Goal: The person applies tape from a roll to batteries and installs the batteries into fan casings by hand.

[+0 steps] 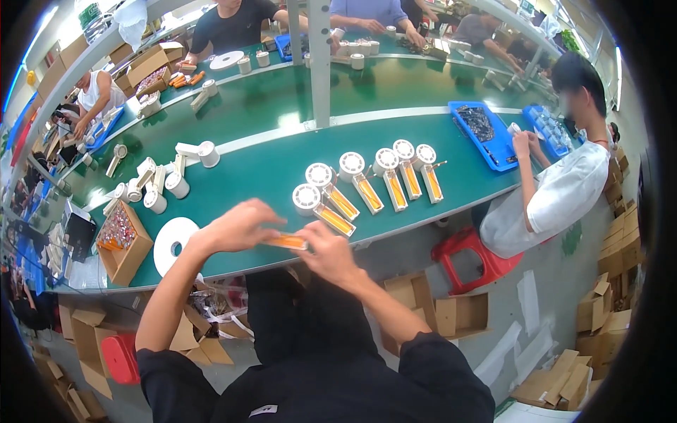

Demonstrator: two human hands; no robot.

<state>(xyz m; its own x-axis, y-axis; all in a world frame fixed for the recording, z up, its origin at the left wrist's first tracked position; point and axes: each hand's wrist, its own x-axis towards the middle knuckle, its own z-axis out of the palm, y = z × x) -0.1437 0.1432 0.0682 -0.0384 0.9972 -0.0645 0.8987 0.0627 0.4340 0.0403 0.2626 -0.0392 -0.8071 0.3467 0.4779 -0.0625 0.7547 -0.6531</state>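
Note:
Over the bench's near edge, my right hand [326,254] pinches one end of a narrow white handle piece [289,242] with an orange cell in it. My left hand [243,224] is at the other end, its fingers blurred, so its grip is unclear and that end is hidden. Just beyond stands a row of several white handheld fan bodies, with round slotted heads and open handles showing orange cells; the closest fan body [307,197] lies near my right hand. Left of my left forearm, a white disc-shaped roll [174,247] with a central hole lies flat.
A cardboard box [125,243] of small wrapped parts stands left, with white fan parts [155,183] behind it. A metal post [319,70] rises mid-bench. A co-worker [550,169] sits right beside blue trays [486,137] and a red stool [469,261]. Cartons [462,314] lie below.

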